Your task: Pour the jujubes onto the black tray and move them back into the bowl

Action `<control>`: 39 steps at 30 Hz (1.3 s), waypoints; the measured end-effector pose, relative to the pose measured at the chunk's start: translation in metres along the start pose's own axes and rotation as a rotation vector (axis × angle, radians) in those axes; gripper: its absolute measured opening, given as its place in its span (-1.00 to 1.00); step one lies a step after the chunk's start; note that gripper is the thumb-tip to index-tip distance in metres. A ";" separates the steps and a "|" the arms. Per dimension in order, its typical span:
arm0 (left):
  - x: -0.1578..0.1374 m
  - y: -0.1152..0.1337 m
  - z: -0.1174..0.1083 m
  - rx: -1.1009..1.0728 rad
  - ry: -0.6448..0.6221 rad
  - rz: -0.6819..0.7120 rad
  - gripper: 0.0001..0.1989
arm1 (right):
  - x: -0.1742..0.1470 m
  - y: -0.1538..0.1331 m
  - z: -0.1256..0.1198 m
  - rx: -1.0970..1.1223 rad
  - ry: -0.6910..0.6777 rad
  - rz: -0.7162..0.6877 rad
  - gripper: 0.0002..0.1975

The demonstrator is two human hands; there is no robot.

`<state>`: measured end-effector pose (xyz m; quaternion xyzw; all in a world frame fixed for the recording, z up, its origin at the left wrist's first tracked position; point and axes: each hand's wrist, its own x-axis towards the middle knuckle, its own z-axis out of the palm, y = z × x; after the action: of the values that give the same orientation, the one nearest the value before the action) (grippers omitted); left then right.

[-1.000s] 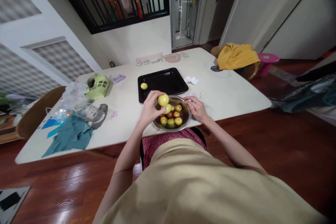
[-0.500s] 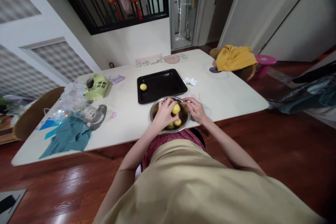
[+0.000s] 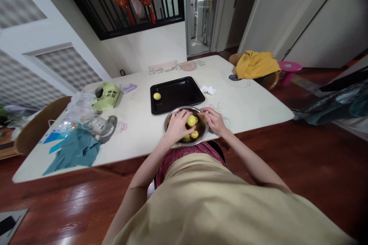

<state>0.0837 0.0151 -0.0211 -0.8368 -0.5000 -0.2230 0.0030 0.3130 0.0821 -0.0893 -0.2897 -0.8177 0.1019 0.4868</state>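
A shiny metal bowl (image 3: 206, 134) rests at the table's near edge in front of my body, with several round yellow fruits (image 3: 194, 134) inside. My left hand (image 3: 178, 124) reaches into it, thumb and fingers curled around one yellow fruit (image 3: 191, 120). At the bowl's right rim, my right hand (image 3: 214, 120) is closed with its fingertips on the edge; whether anything small is pinched there is hidden. Just beyond the bowl lies a black baking tray (image 3: 179, 92). One yellow fruit (image 3: 156, 96) sits on the tray's left side.
Crumpled white tissue (image 3: 208, 90) lies right of the tray. On the table's left are a green tissue pack (image 3: 110, 95), clear plastic bags (image 3: 79, 109) and a teal cloth (image 3: 76, 149). A yellow garment (image 3: 257, 65) hangs over a chair beyond the right side, near a pink stool (image 3: 289, 66).
The yellow fruit at my left hand has shifted slightly down and left within the bowl. My right hand stays at the rim, and the tray and its fruit are unchanged.
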 end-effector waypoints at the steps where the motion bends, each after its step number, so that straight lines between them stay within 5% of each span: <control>1: 0.000 -0.002 0.000 -0.017 0.002 0.000 -0.50 | 0.000 0.000 0.000 0.000 -0.001 -0.001 -0.49; 6: -0.002 -0.013 -0.011 -0.102 0.057 0.026 -0.45 | -0.001 0.002 0.001 -0.003 0.002 -0.006 -0.50; 10: 0.001 -0.035 -0.027 -0.161 0.192 -0.002 -0.63 | -0.002 0.004 0.002 -0.012 0.022 -0.030 -0.50; 15: 0.020 -0.102 -0.032 -0.126 0.366 -0.144 -0.72 | -0.002 0.004 0.003 -0.006 0.019 -0.012 -0.50; 23: 0.055 -0.212 -0.005 -0.030 0.172 -0.399 -0.49 | -0.001 0.003 0.004 -0.004 0.033 -0.029 -0.53; 30: 0.060 -0.228 0.008 -0.028 0.134 -0.386 -0.44 | -0.001 0.002 0.007 -0.003 0.031 -0.008 -0.51; 39: 0.055 -0.215 0.000 -0.044 0.203 -0.385 -0.59 | -0.001 0.005 0.006 -0.010 0.029 -0.040 -0.53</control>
<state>-0.0739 0.1689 -0.0474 -0.6991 -0.6426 -0.3136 -0.0073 0.3099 0.0865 -0.0957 -0.2772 -0.8167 0.0841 0.4990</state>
